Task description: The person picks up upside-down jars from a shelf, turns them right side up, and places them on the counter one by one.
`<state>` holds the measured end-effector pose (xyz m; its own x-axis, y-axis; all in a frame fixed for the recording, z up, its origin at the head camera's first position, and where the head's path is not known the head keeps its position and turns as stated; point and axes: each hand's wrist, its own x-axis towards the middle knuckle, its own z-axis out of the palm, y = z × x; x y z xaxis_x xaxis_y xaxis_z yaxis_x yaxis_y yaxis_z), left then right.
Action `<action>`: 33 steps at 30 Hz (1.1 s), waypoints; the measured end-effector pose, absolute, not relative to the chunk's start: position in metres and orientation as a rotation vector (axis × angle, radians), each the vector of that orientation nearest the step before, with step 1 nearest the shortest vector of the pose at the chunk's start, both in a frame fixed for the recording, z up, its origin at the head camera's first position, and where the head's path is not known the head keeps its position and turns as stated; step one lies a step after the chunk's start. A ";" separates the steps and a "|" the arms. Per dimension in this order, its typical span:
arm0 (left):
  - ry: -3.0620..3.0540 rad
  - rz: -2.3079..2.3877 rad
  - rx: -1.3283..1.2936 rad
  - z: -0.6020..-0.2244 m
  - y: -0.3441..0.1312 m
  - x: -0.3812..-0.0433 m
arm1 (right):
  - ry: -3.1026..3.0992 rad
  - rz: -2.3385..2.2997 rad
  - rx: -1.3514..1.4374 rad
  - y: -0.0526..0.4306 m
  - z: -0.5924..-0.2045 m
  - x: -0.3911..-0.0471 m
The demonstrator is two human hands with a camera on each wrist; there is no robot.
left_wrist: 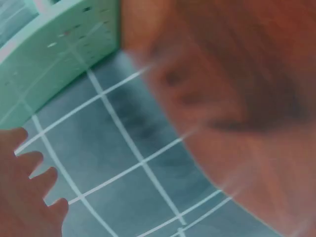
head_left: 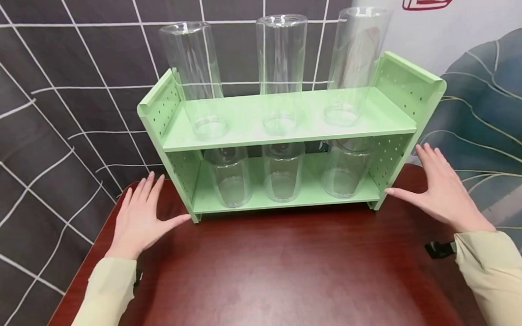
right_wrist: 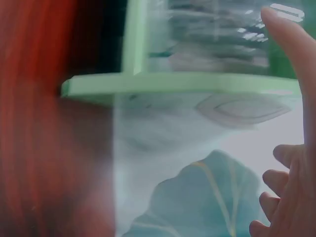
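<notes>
A light-green two-tier shelf point(head_left: 286, 141) with perforated side panels stands on the table. Clear cylindrical containers line both tiers: three taller ones on top, among them the middle container point(head_left: 283, 58), and three below, such as the lower middle one point(head_left: 283, 174). My left hand point(head_left: 141, 216) is spread out beside the shelf's left side, thumb tip close to its lower front corner. On the other side my right hand point(head_left: 444, 190) is likewise spread, its thumb tip right at the lower right edge. Neither hand holds anything. Straight fingers point(right_wrist: 276, 182) show beside the green panel in the right wrist view.
The dark red tabletop point(head_left: 284, 275) extends in front of the shelf. Behind and to the left hangs a dark grey cloth point(head_left: 104, 53) with white grid lines. A pale backdrop point(head_left: 396, 33) with blue leaf shapes is at the right.
</notes>
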<state>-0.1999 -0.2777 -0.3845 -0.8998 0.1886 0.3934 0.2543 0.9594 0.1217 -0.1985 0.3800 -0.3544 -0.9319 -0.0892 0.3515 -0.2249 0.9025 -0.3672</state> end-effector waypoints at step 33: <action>-1.880 -1.295 -0.273 -0.270 -0.211 -0.206 | -1.912 0.757 0.438 0.267 -0.254 -0.143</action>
